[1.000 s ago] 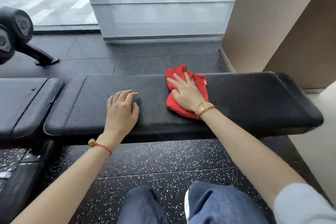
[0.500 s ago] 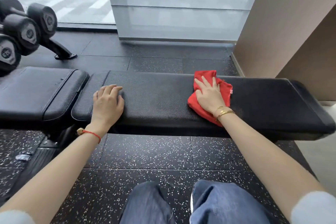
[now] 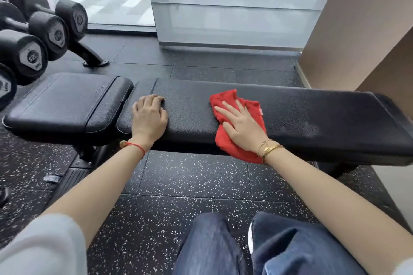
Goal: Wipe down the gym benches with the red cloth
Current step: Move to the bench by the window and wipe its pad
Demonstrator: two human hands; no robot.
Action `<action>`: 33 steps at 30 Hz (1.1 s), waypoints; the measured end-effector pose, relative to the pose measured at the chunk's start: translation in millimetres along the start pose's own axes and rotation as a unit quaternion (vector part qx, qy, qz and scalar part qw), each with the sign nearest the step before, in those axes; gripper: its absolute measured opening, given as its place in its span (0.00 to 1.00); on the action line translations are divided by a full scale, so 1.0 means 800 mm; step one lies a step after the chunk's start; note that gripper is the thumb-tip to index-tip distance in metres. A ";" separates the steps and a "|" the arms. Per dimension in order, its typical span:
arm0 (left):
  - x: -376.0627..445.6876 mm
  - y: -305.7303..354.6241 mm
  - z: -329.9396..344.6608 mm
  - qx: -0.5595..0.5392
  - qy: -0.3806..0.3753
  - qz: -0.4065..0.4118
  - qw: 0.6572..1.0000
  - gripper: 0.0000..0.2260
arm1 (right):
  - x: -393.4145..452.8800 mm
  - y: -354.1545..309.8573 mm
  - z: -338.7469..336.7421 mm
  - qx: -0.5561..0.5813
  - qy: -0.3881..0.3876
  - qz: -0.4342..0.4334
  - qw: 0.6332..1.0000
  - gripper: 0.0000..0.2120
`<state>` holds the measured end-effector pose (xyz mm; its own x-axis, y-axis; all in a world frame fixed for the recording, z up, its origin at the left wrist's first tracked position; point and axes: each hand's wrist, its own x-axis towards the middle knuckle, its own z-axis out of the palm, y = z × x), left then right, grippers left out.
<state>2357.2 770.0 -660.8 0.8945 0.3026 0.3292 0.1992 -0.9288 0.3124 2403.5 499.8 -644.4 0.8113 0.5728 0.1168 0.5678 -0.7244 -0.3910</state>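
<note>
A long black padded gym bench [image 3: 312, 118] runs across the view, with a shorter seat pad [image 3: 67, 102] at its left end. The red cloth [image 3: 228, 100] lies crumpled on the long pad and hangs a little over its near edge. My right hand [image 3: 242, 126] presses flat on the cloth with straight, spread fingers. My left hand [image 3: 149, 116] rests on the long pad's left end, fingers bent loosely onto the surface, holding nothing.
A rack of black dumbbells [image 3: 33, 51] stands at the far left behind the seat pad. A frosted glass panel [image 3: 234, 6] and a tan wall [image 3: 357, 29] lie behind the bench. The floor [image 3: 190, 185] is black speckled rubber; my jeans-clad knees show at the bottom.
The view has shifted left, bringing more dumbbells in. My right hand has slid the cloth left along the pad, closer to my left hand, which stays near the pad's left end.
</note>
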 end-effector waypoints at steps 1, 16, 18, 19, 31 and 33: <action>-0.001 -0.002 0.001 0.000 0.000 0.002 1.000 0.21 | 0.000 0.000 0.001 -0.003 0.003 0.009 1.000 0.24; 0.004 -0.007 0.011 0.000 0.027 -0.005 1.000 0.16 | 0.137 -0.085 0.039 -0.022 -0.068 0.021 0.997 0.25; 0.006 -0.008 0.010 -0.003 0.027 -0.004 1.000 0.17 | 0.137 -0.098 0.046 -0.018 -0.068 -0.022 0.997 0.25; 0.006 -0.009 0.009 -0.004 0.026 -0.004 1.000 0.17 | 0.132 -0.098 0.047 -0.012 -0.064 -0.043 0.997 0.25; 0.004 -0.003 0.006 -0.014 0.033 -0.017 0.999 0.19 | 0.166 -0.029 0.032 -0.014 -0.031 0.001 0.999 0.24; 0.005 -0.001 0.005 -0.011 0.031 -0.020 0.999 0.19 | 0.181 -0.044 0.037 -0.026 -0.039 0.003 0.999 0.25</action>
<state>2362.2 771.5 -663.1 0.8594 0.3519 0.3710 0.2239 -0.9112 0.3458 2497.2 619.4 -640.6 0.8028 0.5948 0.0415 0.5706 -0.7462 -0.3428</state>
